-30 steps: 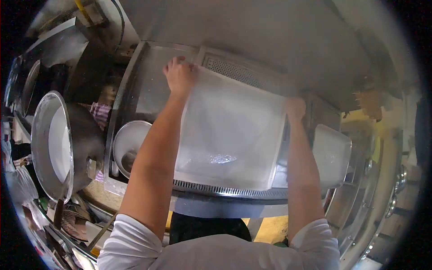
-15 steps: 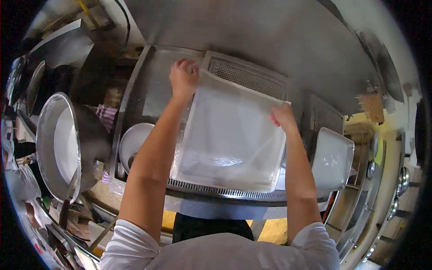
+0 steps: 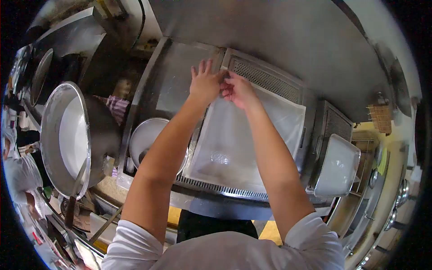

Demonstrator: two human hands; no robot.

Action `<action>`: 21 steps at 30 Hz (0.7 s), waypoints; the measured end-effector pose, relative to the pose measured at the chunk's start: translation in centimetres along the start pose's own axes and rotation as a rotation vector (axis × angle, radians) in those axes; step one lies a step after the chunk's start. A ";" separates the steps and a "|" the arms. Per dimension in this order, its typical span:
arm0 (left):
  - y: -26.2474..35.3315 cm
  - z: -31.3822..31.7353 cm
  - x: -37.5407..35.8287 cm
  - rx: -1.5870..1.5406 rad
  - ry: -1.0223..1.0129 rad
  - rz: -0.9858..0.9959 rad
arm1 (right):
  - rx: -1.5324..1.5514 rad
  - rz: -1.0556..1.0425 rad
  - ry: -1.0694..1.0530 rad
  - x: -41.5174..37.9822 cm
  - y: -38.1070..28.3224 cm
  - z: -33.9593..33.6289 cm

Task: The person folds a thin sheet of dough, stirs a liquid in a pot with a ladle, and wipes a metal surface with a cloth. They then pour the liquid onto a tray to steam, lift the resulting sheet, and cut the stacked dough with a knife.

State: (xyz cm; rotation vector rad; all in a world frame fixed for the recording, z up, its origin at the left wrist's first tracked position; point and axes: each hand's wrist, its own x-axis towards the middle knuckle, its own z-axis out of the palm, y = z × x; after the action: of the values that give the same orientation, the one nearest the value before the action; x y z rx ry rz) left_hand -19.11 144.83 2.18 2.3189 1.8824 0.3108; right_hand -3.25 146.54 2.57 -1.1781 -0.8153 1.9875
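A large, whitish, translucent sheet [image 3: 236,130] with a pale border lies over the metal counter unit. Both hands meet at its far left corner. My left hand [image 3: 207,85] has several fingers spread upward, its thumb side against that corner. Close beside it, my right hand [image 3: 238,90] is closed with curled fingers; what they pinch is hidden between the two hands. My right forearm crosses above the sheet and covers part of its right side. Past the sheet's far edge shows a perforated metal panel [image 3: 265,78].
To the left stand a big metal pot [image 3: 64,139] with white contents and a round metal lid or bowl [image 3: 148,135]. A white tray [image 3: 337,164] sits at the right. A slotted grate [image 3: 220,190] runs along the front edge. A wicker basket [image 3: 380,118] hangs at right.
My right hand has left the sheet's far right corner and moved left to join my left hand at the far left corner. The fingers of my left hand have spread. The camera view has shifted.
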 end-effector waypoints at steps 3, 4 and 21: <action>-0.2 -0.5 0.0 0.002 -0.028 0.006 | -0.003 0.004 0.028 -0.9 -0.1 0.9; -0.2 -0.5 0.1 0.011 -0.037 0.016 | -0.083 0.061 0.050 -1.7 0.6 1.2; 6.5 -9.3 -16.5 -0.104 -0.452 0.089 | -1.063 -0.078 -0.101 -22.2 10.9 4.1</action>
State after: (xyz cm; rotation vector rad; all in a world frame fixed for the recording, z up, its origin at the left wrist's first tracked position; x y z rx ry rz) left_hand -18.50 127.11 11.54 2.1759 1.5117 -0.1005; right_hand -1.47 121.81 6.21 -1.5361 -2.0656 1.5208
